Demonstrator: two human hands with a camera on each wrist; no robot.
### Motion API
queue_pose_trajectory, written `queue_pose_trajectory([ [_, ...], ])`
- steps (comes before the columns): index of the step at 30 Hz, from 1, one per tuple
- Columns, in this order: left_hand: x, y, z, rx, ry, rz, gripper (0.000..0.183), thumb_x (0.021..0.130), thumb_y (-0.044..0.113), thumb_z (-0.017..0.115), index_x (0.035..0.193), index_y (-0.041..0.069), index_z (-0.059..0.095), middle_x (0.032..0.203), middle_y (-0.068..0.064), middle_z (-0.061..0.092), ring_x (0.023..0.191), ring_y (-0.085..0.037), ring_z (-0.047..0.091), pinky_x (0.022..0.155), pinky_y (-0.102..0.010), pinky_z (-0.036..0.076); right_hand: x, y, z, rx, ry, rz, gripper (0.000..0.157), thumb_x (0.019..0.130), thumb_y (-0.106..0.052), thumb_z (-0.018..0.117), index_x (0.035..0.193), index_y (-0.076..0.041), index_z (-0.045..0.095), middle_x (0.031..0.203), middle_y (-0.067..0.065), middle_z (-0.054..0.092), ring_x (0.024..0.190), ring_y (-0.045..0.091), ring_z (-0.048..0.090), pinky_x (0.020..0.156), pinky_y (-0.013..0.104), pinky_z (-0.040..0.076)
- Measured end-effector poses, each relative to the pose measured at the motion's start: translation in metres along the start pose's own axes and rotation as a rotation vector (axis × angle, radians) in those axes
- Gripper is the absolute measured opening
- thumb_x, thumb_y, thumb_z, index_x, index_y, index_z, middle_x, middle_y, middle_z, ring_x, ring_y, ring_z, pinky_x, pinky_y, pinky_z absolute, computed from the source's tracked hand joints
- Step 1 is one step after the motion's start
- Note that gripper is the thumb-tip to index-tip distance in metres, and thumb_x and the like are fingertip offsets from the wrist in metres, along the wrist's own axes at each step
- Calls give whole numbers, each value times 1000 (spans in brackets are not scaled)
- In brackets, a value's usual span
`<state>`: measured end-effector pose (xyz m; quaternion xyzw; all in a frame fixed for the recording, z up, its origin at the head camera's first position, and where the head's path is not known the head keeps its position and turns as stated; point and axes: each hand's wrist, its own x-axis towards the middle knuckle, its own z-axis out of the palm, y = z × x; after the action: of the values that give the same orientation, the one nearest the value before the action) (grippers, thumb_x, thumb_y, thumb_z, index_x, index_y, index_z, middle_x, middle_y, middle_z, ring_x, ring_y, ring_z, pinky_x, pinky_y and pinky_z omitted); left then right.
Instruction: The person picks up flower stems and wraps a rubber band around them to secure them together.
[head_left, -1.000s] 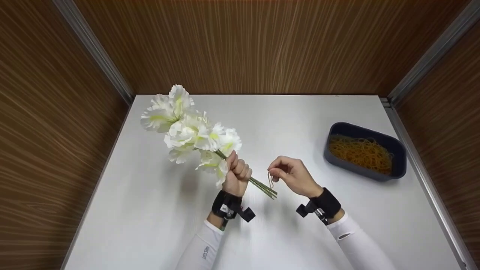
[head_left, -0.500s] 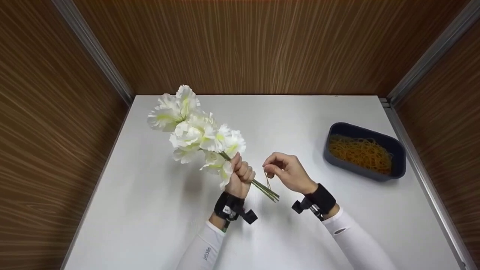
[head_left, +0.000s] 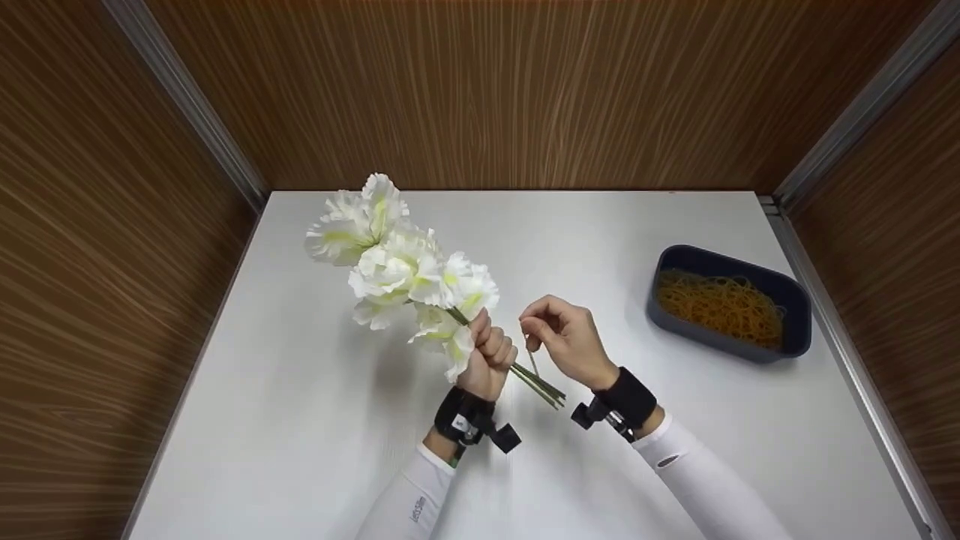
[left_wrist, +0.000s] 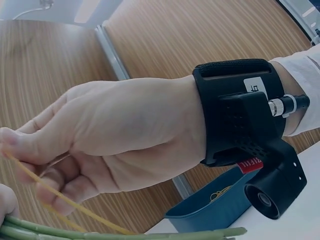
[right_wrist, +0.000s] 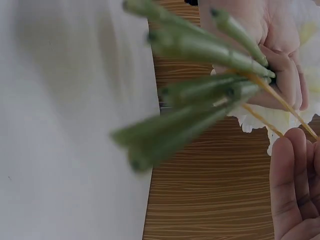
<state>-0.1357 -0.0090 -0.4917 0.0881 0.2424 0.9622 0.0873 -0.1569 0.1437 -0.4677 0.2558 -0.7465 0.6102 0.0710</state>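
Note:
My left hand (head_left: 487,358) grips the green stems (head_left: 541,388) of a bunch of white artificial flowers (head_left: 401,262). The blooms point to the far left, and the stem ends stick out towards the right hand. Beside them, my right hand (head_left: 566,337) pinches a thin yellow-orange rubber band (head_left: 532,363). In the right wrist view, the band (right_wrist: 286,102) runs taut from the fingers (right_wrist: 284,172) to the stems (right_wrist: 200,55); how many it loops round I cannot tell. In the left wrist view both band strands (left_wrist: 80,206) reach down to the stems (left_wrist: 150,236).
A dark blue bin (head_left: 694,328) with a heap of rubber bands (head_left: 724,307) stands at the right of the white table (head_left: 300,450). Wood-grain panels (head_left: 480,90) enclose the table at the back and both sides.
The left hand and flowers have shifted slightly right and nearer. My right hand has moved left and a little away from the body, and the band now stretches straight between its fingers and the stems.

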Motion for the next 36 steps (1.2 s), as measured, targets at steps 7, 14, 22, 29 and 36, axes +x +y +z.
queue_pose_trajectory([
  [7,-1,-3,2,22,36,-5,44,112,20,17,69,17,11,57,9,10,51,-10,3,53,-28,-1,4,-5,12,1,78,-35,4,95,6,68,93,5,66,73,19,65,60,4,62,56,18,53],
  [14,-2,-2,2,37,35,-6,44,112,20,15,68,17,11,56,9,10,50,-11,3,53,-28,-1,14,-11,12,-12,129,-49,7,96,2,69,93,8,66,72,19,66,59,3,63,55,19,53],
  [22,-3,-1,0,43,45,-34,44,112,21,18,68,17,11,56,9,10,50,-10,3,53,-28,-1,13,-8,-2,22,46,-38,7,94,5,69,93,10,65,72,23,66,60,3,64,57,20,56],
  [29,-3,-4,-4,76,-5,-62,55,109,32,44,69,16,9,56,7,8,49,-10,3,51,-28,-1,20,-11,-20,25,-69,-25,6,96,5,67,95,11,65,76,24,68,64,4,68,61,21,59],
  [36,-5,-5,-4,119,-89,-84,74,96,51,69,70,15,9,57,4,6,50,-13,1,50,-29,-2,32,-17,-22,36,-82,-39,7,97,4,66,95,11,65,76,26,67,65,3,69,64,22,61],
])
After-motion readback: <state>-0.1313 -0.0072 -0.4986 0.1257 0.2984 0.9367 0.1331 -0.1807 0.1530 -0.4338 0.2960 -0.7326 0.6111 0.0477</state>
